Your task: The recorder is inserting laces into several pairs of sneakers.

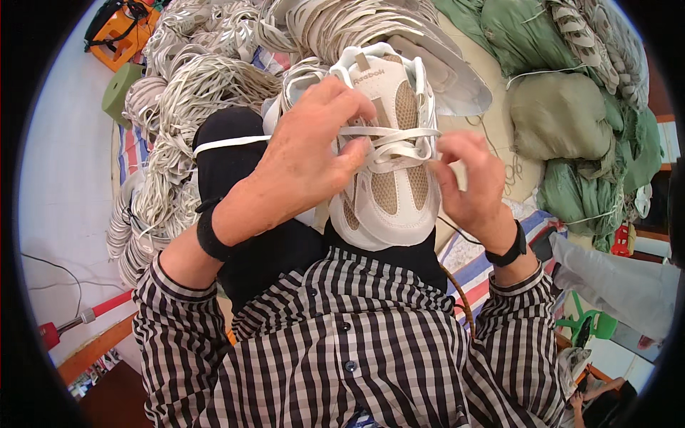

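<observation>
An off-white and beige mesh sneaker upper [392, 191] lies across my black-clad lap, its toe toward me. The edge of a matching piece shows under its toe. White flat shoelace [403, 148] crosses the eyelets in loops, and a long length of it trails left from under my left hand over my knee. My left hand [303, 139] is at the upper's left side, curled round the lace, thumb and forefinger by the eyelets. At the right eyelet row, my right hand [471, 178] pinches the lace with bent fingers, partly blurred.
A large heap of pale laces [189, 114] lies to the left. Beyond the upper are stacked shoe parts [349, 28]. Green sacks [564, 118] stand at the right, a green roll [121, 93] and an orange crate [125, 36] at the far left. Another person's leg [614, 278] shows at right.
</observation>
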Demonstrator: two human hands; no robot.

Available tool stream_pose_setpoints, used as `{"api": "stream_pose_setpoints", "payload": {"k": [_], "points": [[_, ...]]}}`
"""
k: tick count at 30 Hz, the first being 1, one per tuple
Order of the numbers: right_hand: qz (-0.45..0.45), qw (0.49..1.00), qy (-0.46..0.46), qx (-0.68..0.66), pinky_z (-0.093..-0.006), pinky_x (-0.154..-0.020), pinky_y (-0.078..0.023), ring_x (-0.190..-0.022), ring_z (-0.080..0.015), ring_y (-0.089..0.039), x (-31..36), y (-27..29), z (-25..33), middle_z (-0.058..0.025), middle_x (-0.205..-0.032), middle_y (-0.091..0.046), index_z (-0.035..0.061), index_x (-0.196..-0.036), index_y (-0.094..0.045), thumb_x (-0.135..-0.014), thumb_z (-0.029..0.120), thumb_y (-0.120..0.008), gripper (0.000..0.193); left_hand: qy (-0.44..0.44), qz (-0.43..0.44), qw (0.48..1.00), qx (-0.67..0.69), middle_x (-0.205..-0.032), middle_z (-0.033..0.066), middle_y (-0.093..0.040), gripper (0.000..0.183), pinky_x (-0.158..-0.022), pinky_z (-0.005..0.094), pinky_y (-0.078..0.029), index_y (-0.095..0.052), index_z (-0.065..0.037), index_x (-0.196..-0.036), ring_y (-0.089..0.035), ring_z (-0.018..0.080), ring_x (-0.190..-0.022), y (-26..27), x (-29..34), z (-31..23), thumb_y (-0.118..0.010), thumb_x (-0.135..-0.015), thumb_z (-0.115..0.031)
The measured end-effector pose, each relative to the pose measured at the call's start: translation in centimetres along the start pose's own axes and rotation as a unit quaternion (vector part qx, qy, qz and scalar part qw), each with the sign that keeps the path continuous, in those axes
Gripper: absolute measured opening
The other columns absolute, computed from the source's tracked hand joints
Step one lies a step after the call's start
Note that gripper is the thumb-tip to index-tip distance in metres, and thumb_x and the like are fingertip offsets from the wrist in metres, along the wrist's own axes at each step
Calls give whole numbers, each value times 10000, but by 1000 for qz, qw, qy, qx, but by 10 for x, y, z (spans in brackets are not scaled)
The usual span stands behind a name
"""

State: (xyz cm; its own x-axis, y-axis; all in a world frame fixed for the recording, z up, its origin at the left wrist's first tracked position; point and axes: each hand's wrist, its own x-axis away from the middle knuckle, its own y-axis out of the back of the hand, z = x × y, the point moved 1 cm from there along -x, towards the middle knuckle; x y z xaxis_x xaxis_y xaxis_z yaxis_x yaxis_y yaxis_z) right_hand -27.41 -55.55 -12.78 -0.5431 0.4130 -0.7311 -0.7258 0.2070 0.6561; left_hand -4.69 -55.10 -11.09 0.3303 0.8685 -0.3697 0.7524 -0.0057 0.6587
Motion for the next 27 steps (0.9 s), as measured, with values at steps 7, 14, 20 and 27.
{"api": "stream_pose_setpoints", "payload": {"k": [7, 14, 20, 27], "points": [[94, 992, -79, -28, -325, -575, -499, -696, -255, -623, -5, 11, -13, -91, -860, -611, 64, -993, -590, -713, -38, -665, 307, 39, -19, 998, 34, -831, 92, -597, 215, -647, 286, -478, -585, -19, -983, -590, 187, -721, 4, 12, 3, -621, -775, 17], [14, 999, 11, 43, -313, -531, -488, -628, -228, -605, -9, -7, -23, -85, -765, -599, 43, -894, -585, -646, -43, -686, 281, 54, 56, 996, 47, -776, 100, -659, 151, -631, 275, -486, -582, -6, -960, -628, 167, -678, 3, 11, 6, -611, -812, -7], [-113, 992, -53, -25, -267, -445, -430, -497, -167, -535, -1, -27, -23, -84, -697, -559, 21, -880, -528, -707, -87, -637, 232, 69, 45, 993, 84, -724, 82, -640, 119, -593, 254, -464, -588, -7, -934, -595, 140, -624, 6, 12, 10, -613, -818, -22], [-116, 985, -110, -64, -284, -443, -423, -486, -181, -521, 16, -36, -19, -85, -674, -531, 9, -865, -516, -735, -75, -623, 188, 80, 102, 987, 90, -615, -13, -528, 46, -515, 205, -385, -591, -3, -887, -447, 38, -546, 24, 14, 16, -591, -864, -42]]}}
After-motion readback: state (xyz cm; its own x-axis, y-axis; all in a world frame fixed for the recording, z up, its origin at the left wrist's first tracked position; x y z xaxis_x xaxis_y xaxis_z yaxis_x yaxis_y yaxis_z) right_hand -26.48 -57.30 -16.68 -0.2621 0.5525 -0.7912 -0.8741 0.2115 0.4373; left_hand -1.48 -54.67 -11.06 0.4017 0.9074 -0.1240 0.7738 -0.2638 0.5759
